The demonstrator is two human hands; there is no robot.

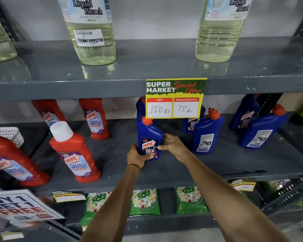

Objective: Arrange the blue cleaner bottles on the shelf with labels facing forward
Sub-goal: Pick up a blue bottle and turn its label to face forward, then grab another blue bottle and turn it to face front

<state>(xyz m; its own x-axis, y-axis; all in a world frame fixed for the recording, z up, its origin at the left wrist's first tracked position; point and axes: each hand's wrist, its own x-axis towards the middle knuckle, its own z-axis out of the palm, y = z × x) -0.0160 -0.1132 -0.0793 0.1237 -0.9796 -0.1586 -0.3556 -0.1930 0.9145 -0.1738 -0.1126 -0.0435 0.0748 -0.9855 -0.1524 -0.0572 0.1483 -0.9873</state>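
A blue Harpic cleaner bottle (148, 137) with an orange cap stands on the middle grey shelf (164, 170), front label toward me. My left hand (137, 157) grips its lower left side and my right hand (171, 145) grips its right side. To the right, two blue bottles (206, 133) (261, 131) show their white back labels. Behind them stand more blue bottles (243, 114) (192, 123) with front labels showing; another (140, 110) is partly hidden by a price card.
A yellow-green price card (176, 98) hangs from the upper shelf edge. Red Harpic bottles (75, 154) fill the left half of the middle shelf. Liquid bleach bottles (91, 30) stand on the top shelf. Green packets (145, 201) lie on the lower shelf.
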